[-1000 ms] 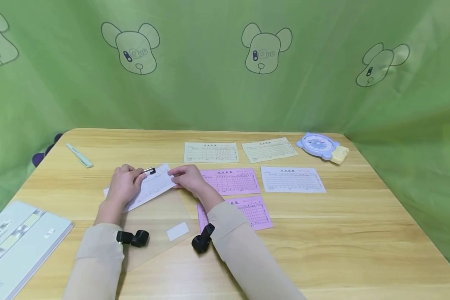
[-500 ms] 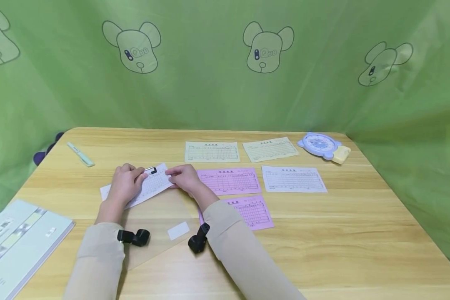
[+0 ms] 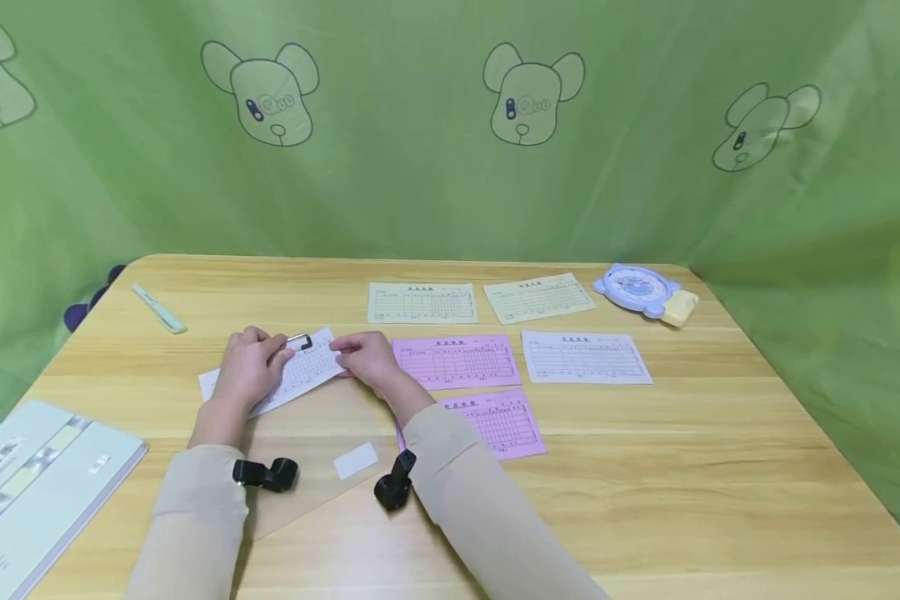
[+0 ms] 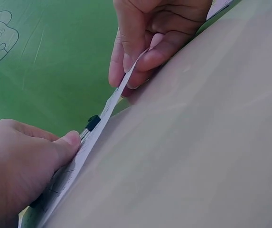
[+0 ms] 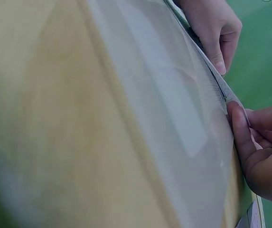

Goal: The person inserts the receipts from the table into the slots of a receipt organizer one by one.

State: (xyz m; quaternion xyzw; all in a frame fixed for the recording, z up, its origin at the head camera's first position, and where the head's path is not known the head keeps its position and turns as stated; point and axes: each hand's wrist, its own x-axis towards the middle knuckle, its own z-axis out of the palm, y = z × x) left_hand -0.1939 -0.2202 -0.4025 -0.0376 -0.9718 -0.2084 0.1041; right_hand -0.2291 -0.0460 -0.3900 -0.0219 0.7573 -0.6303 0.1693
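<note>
A white printed form [image 3: 311, 367] lies slanted over the top of a translucent folder [image 3: 307, 442], which bears a white label [image 3: 356, 461]. My left hand [image 3: 246, 371] grips a metal clip with a black end [image 3: 300, 341] at the form's upper edge; its thumb presses on the clip bar [image 4: 85, 134] in the left wrist view. Between thumb and fingers, my right hand [image 3: 367, 358] pinches the form's right end. The right wrist view shows that pinch close to the folder's edge, with the form's edge [image 5: 223, 88] running between both hands.
To the right lie two pink forms [image 3: 457, 363], a white form [image 3: 587, 358] and two pale green forms [image 3: 422, 303]. A blue toy-like clock disc [image 3: 636, 287] touches a yellow block [image 3: 681, 309]. At left are a pale green pen-shaped tool [image 3: 159, 308] and a large book [image 3: 48, 492].
My right hand has shifted slightly left with the form's end, and the form has slid a little left under the clip. My left hand has stayed in place.
</note>
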